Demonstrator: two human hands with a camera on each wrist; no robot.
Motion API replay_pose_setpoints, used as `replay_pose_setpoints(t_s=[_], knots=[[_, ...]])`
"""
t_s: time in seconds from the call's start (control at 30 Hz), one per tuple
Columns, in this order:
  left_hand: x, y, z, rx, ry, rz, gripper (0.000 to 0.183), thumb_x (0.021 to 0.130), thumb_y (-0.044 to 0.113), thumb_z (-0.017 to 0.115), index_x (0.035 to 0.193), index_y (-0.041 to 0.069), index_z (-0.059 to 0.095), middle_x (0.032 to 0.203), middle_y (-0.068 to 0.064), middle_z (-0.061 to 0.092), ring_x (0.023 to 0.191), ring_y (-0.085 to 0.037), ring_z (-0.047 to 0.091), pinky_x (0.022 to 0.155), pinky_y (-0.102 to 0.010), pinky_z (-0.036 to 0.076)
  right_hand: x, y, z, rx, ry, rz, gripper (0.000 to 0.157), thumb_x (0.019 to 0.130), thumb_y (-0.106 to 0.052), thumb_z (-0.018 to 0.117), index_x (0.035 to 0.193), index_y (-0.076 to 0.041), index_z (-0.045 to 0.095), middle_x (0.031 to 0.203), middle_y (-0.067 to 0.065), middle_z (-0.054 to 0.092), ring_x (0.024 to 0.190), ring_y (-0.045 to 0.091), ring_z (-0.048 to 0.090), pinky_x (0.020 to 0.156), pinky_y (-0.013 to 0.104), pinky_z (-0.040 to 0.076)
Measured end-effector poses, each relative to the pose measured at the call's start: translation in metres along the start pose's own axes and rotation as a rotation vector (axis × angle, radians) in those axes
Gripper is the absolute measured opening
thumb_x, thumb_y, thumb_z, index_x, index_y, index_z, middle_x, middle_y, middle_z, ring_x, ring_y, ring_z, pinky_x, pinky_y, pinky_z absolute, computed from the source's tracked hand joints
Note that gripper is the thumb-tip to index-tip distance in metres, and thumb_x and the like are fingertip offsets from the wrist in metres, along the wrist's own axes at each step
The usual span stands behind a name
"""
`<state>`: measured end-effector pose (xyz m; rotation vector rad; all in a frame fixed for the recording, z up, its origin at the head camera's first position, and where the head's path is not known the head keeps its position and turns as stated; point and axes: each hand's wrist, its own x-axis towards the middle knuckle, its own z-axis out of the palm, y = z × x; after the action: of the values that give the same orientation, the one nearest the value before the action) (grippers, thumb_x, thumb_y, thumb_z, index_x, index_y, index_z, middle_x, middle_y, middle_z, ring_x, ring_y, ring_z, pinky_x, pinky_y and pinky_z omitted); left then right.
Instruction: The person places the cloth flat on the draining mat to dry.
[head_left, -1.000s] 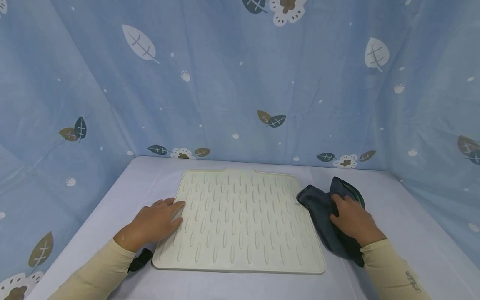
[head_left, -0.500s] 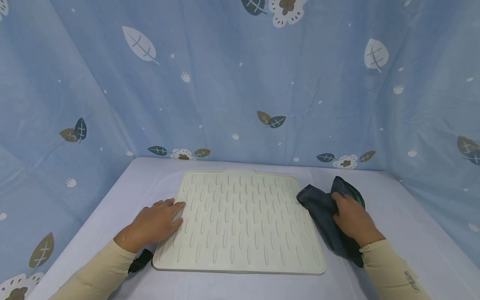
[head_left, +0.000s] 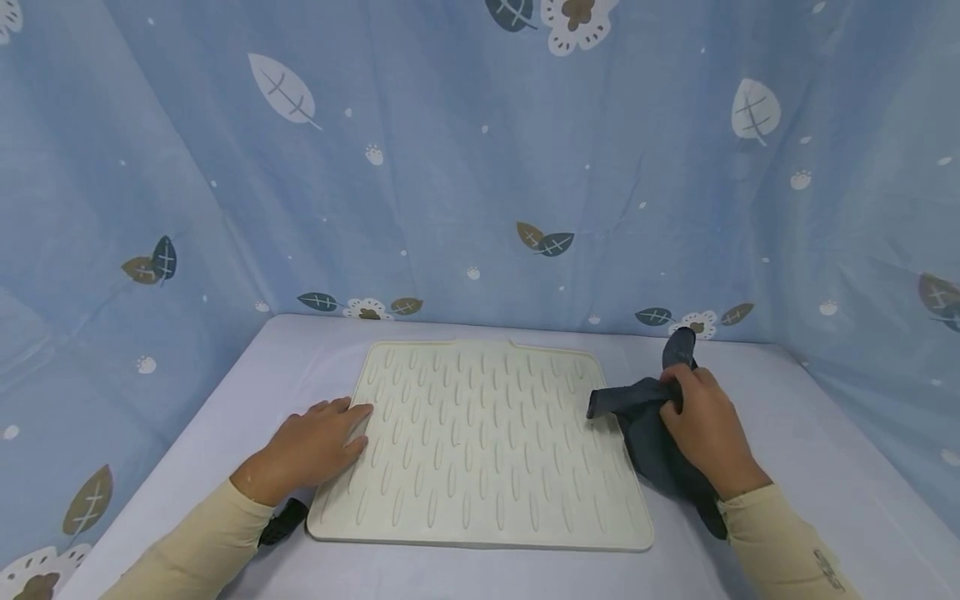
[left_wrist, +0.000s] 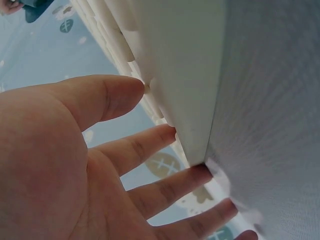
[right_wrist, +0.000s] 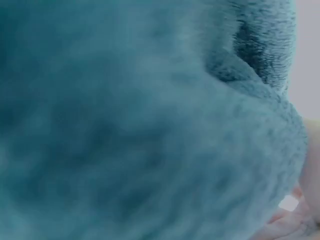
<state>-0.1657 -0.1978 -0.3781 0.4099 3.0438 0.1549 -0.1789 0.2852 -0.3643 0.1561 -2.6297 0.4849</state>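
A cream, ridged draining mat [head_left: 480, 450] lies flat in the middle of the table. My left hand [head_left: 307, 446] rests at its left edge with fingers spread. In the left wrist view, the thumb and fingertips [left_wrist: 165, 134] of that hand touch the mat's side. My right hand [head_left: 708, 429] pinches a dark blue-green cloth [head_left: 652, 446] at the mat's right edge. The cloth is bunched beneath the fingers, with one end over the mat and another sticking up. Fuzzy cloth [right_wrist: 150, 125] fills most of the right wrist view and hides the fingers there.
The table [head_left: 420, 575] has a white cover. A blue curtain [head_left: 450, 167] with leaf and flower prints hangs behind it and along both sides. A small black object [head_left: 283, 522] sits by the left wrist, near the mat's front left corner.
My right hand has gathered and raised the upper part of the cloth, which was lying flatter before. The left hand and the mat have stayed in place.
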Motion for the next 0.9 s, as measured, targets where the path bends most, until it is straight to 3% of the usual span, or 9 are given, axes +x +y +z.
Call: replay_pose_setpoints(t_s=[0.27, 0.9], knots=[[-0.001, 0.003, -0.001, -0.004, 0.004, -0.002, 0.049, 0.097, 0.029, 0.062, 0.14, 0.007, 0.057, 0.141, -0.028, 0.053, 0.129, -0.048, 0.052, 0.089, -0.069, 0.045, 0.004, -0.018, -0.006, 0.004, 0.105, -0.056, 0.032, 0.081, 0.01, 0.064, 0.112, 0.003, 0.061, 0.094, 0.024, 0.056, 0.068, 0.03, 0.054, 0.059, 0.046, 0.048], [0.0, 0.001, 0.001, 0.011, 0.011, 0.004, 0.05, 0.097, 0.028, 0.063, 0.141, 0.006, 0.057, 0.141, -0.03, 0.052, 0.127, -0.052, 0.051, 0.086, -0.071, 0.046, 0.024, -0.068, -0.006, 0.089, 0.091, -0.134, 0.028, 0.088, 0.006, 0.061, 0.116, 0.002, 0.06, 0.1, 0.025, 0.055, 0.069, 0.032, 0.054, 0.059, 0.044, 0.044]])
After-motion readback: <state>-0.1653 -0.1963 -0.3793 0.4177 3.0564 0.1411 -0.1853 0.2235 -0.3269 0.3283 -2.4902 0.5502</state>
